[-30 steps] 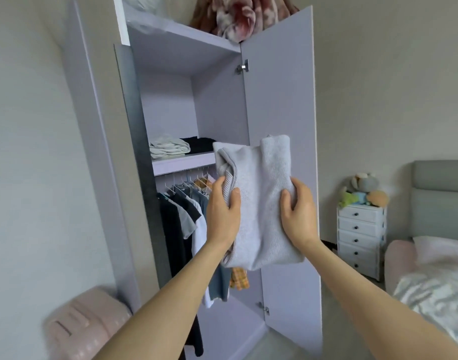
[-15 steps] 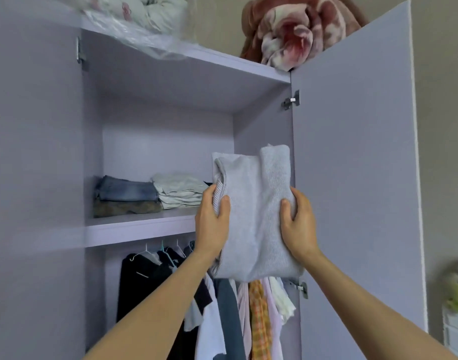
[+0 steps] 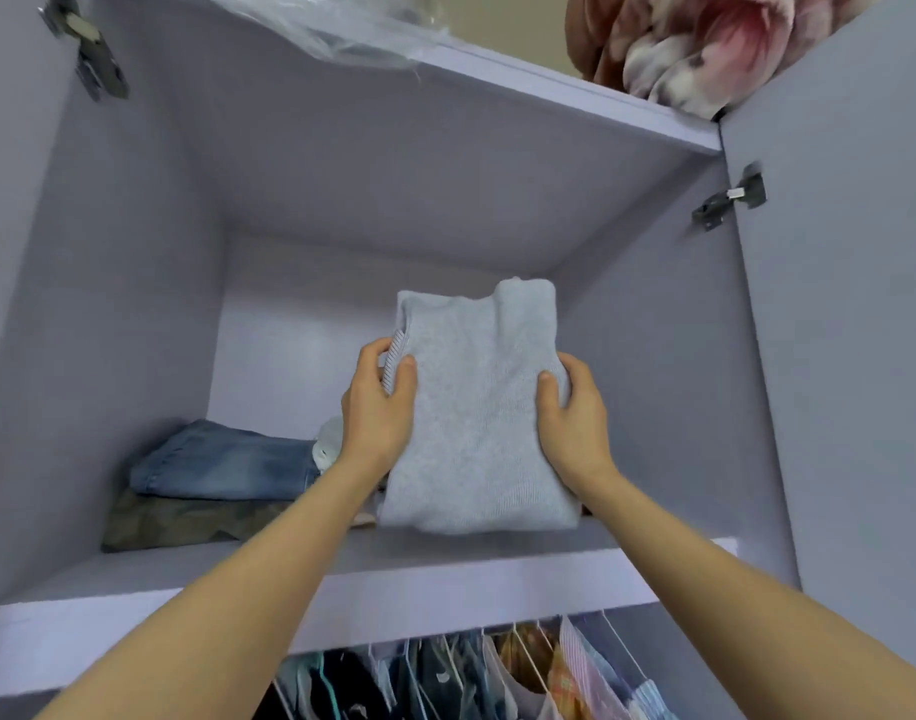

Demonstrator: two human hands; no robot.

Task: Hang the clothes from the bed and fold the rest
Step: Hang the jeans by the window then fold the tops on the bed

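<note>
Folded grey sweater (image 3: 479, 407) sits mid-frame, held up inside the wardrobe's upper compartment, just above the shelf (image 3: 341, 574). Left hand (image 3: 380, 407) grips its left edge, thumb on the front and fingers curled round the ribbed hem; right hand (image 3: 570, 413) clamps the right edge the same way. Can't tell if the bottom edge touches the shelf. Lower left, folded jeans (image 3: 227, 459) lie on an olive garment (image 3: 186, 522). Hung shirts (image 3: 523, 667) run along the bottom, and a floral blanket (image 3: 705, 44) sits upper right.
</note>
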